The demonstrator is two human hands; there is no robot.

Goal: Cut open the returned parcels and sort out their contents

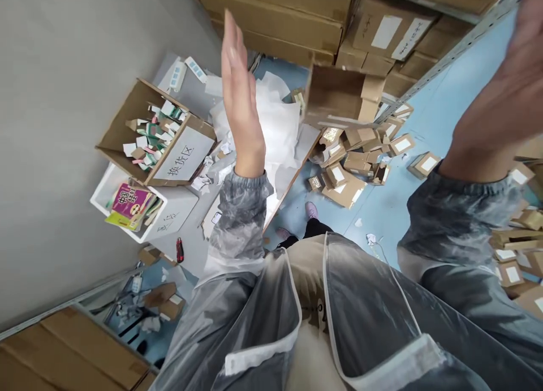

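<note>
My left hand [241, 91] is raised above the table, its fingers straight and held flat, with nothing in it. Below it lie white packing sheets [278, 125]. To its left stands an open cardboard box [184, 153] with Chinese writing on a white label, holding several small green and white packages. My right hand [496, 97] is lifted at the right edge, blurred and partly cut off; it looks stretched out flat, and I see nothing held. Both wrists come out of translucent grey sleeves [241, 210].
A white bin [176, 215] holds booklets [131, 204]; a red and black tool [180, 249] lies beside it. An open carton [335, 94] is past the table's edge. Small boxes [360, 159] litter the blue floor [441, 119]. Large cartons [275, 12] are stacked behind, beside a metal shelf post [449, 57].
</note>
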